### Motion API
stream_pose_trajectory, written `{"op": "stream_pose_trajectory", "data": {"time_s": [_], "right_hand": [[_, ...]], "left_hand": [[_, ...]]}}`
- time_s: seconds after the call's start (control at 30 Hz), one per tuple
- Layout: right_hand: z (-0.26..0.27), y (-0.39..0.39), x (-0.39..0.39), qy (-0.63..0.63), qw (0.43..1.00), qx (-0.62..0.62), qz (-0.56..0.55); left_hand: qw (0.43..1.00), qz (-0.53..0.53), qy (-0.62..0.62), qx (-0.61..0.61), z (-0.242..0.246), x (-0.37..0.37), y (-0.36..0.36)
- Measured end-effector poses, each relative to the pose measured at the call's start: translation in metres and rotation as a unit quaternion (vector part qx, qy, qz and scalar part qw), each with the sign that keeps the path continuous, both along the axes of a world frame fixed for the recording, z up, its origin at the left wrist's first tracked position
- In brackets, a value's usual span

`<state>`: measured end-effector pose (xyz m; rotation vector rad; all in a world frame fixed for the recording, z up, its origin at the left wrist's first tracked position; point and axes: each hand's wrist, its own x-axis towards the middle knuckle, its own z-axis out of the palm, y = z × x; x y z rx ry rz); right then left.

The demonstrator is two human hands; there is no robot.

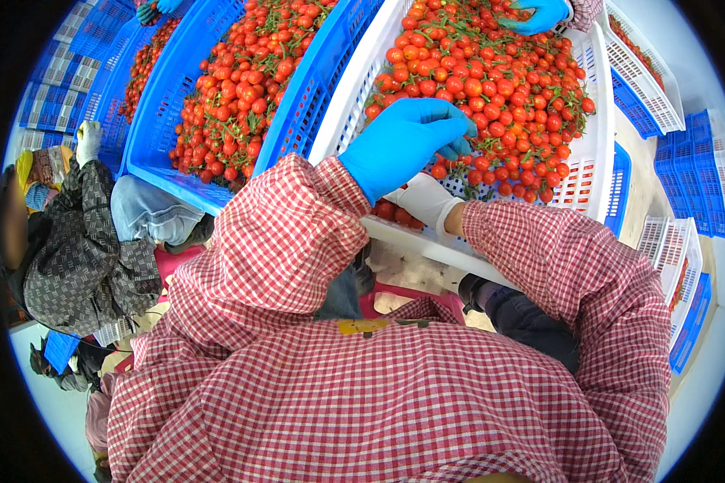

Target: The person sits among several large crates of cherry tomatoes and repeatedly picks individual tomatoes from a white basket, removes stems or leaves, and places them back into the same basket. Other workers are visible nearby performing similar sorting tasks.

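Observation:
A white plastic crate [601,121] before me holds a large heap of red cherry tomatoes [507,96], with green stems among them. My left hand [408,139], in a blue glove, reaches over the near left part of the heap. Its fingers are bent, and whether anything is between them does not show. Lower down, my right hand [424,200], in a white glove, is inside the crate near its front wall, beside a few tomatoes at the near left corner [393,212]. My left hand and wrist partly cover it, and its fingertips are hidden.
A co-worker's blue-gloved hand [538,15] touches the heap's far side. Blue crates of tomatoes [157,172] stand at the left, near a seated person in dark patterned clothing [78,253]. Stacked blue crates [695,175] and white crates [670,241] stand at the right.

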<state>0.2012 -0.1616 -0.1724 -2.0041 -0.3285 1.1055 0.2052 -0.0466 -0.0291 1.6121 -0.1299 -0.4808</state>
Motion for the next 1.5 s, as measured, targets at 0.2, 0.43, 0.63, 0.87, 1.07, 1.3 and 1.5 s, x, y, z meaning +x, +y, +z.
{"op": "stream_pose_trajectory", "data": {"time_s": [0.2,0.43,0.63,0.87,1.07,1.3,1.5], "right_hand": [[-0.002,-0.005,-0.010,-0.013,0.990,0.132,-0.036],[0.024,-0.002,0.004,0.158,0.981,0.109,0.021],[0.033,-0.005,0.012,0.158,0.983,0.047,0.075],[0.019,0.008,0.010,0.145,0.983,0.061,0.091],[0.042,-0.016,0.025,0.192,0.977,0.077,0.053],[0.105,-0.063,0.048,0.179,0.968,0.173,-0.037],[0.166,-0.085,0.050,-0.085,0.979,0.177,-0.049]], "left_hand": [[0.999,0.034,0.008,0.013,0.000,0.001,0.007],[1.000,0.027,0.007,-0.005,-0.003,0.004,0.005],[0.999,0.032,0.019,0.027,-0.002,0.005,0.011],[0.999,0.008,0.001,0.047,-0.009,0.007,0.007],[0.998,0.056,0.010,0.021,-0.013,0.011,0.022],[0.977,0.192,0.076,-0.046,-0.021,0.011,0.028],[0.823,0.154,0.341,-0.427,-0.021,-0.025,-0.051]]}}
